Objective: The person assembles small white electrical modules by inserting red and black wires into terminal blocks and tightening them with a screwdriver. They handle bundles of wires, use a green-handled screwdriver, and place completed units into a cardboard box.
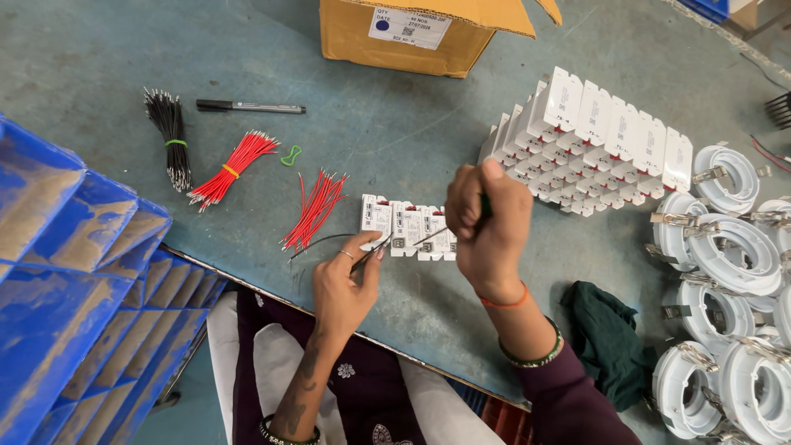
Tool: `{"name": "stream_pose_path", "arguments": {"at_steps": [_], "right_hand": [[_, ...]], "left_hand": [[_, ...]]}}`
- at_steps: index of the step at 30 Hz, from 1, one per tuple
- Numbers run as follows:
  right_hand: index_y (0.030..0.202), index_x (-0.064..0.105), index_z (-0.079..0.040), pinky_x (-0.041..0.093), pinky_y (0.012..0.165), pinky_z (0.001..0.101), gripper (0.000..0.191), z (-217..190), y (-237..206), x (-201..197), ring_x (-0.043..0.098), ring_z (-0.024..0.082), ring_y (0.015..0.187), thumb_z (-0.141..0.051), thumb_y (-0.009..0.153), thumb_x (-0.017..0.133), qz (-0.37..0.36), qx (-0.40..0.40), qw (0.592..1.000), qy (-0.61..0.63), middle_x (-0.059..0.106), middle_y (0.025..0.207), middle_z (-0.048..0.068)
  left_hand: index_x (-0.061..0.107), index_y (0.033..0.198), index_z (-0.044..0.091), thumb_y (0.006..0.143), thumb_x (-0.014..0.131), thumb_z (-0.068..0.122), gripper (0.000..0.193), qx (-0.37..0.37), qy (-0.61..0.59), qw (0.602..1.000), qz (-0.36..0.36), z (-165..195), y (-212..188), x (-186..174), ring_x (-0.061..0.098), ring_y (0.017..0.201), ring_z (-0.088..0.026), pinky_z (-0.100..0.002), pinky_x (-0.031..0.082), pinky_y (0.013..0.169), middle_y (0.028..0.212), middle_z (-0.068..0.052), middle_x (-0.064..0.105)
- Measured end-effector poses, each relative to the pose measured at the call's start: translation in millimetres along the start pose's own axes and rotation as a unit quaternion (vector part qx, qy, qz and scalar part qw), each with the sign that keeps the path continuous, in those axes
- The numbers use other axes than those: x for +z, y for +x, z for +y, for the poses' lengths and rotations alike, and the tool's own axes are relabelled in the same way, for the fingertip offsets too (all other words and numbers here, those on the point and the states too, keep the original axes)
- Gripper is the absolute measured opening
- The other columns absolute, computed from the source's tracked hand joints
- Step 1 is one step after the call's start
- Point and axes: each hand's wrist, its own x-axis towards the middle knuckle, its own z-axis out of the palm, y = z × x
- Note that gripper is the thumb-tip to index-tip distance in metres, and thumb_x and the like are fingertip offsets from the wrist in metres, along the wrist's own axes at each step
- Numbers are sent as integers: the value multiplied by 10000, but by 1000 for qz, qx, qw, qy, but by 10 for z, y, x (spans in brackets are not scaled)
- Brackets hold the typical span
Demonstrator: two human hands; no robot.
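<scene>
Teal tabletop [395, 132]: left hand [346, 288] pinches a wire [372, 247]; right hand [488, 222] hides its tool.

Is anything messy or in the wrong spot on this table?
Mostly it is tidy. One black wire lies alone beside the loose red wires, apart from the tied black bundle. A green band lies loose near the tied red bundle. A dark green cloth sits crumpled by the white round housings.
</scene>
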Motion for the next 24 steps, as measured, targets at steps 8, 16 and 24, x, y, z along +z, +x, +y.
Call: {"name": "stream_pose_path", "arguments": {"at_steps": [8,16,24], "right_hand": [[660,303,-98,221,437,261,524,317,80,20,238,86,516,-286,1127,449,35,5,999,7,336,609,5],[668,296,-103,217,421,256,518,415,80,25,234,79,498,-304,1117,459,55,-6,998,-12,332,602,7],[680,297,-106,216,419,253,519,424,77,43,233,76,505,-324,1117,472,67,-11,997,-26,325,611,-1]], "left_hand": [[744,1024,31,881,734,80,152,37,97,995,8,-100,-26,23,749,630,-210,-301,547,533,815,-126,765],[766,997,21,863,742,88,151,16,112,994,6,-128,-48,27,705,541,-201,-308,510,503,788,-124,763],[751,1004,19,872,728,86,149,29,106,994,3,-137,-39,33,727,595,-178,-299,544,539,777,-102,755]]}}
